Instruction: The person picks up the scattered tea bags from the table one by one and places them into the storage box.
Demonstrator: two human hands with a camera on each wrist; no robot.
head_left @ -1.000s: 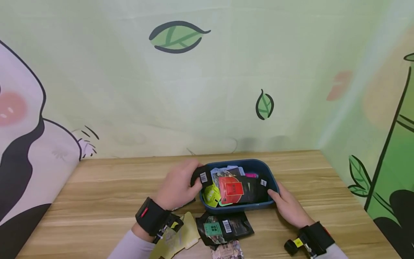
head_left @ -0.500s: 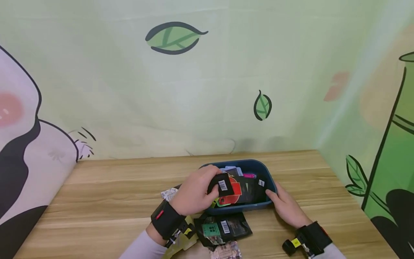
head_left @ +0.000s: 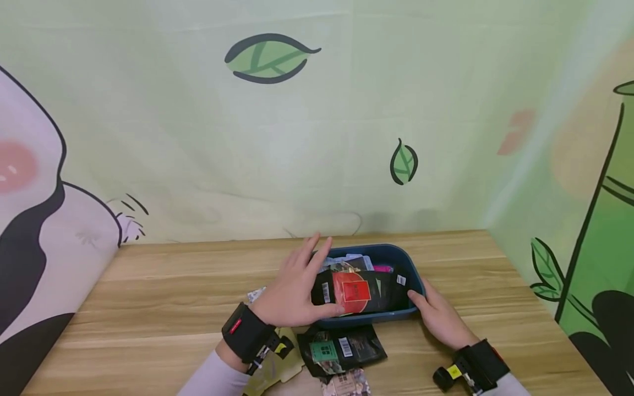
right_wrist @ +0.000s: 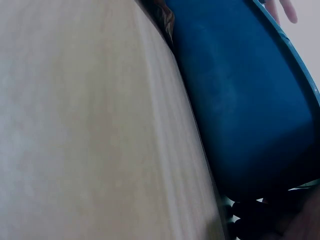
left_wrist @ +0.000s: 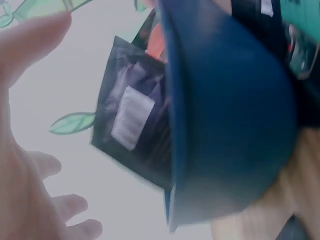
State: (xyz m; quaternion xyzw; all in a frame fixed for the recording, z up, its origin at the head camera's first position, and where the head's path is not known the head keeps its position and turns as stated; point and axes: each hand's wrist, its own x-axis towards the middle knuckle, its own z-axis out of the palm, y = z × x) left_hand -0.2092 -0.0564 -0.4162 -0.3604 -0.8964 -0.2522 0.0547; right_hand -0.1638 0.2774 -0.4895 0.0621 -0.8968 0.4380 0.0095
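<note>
A blue plastic bin (head_left: 366,318) stands on the table, filled with flat packets. On top lies a black pouch with a red label (head_left: 356,291). At the bin's left end a black packet with a white barcode (head_left: 324,291) pokes above the rim, seen closer in the left wrist view as a crinkled packet (left_wrist: 132,117). My left hand (head_left: 297,289) is over that end, its fingers spread and straight, holding nothing. My right hand (head_left: 441,313) grips the bin's right end, thumb at the rim; its other fingers are largely hidden behind the wall.
In front of the bin lie a black pouch with a green label (head_left: 344,352) and a patterned packet (head_left: 346,383). A yellow card piece (head_left: 277,368) is partly under my left wrist. Behind my left hand a whitish packet (head_left: 255,294) shows. A printed curtain (head_left: 346,137) backs the table.
My left hand carried the black barcoded packet rightward into the bin and let it go; its fingers are now spread. My right hand has stayed at the bin's right end.
</note>
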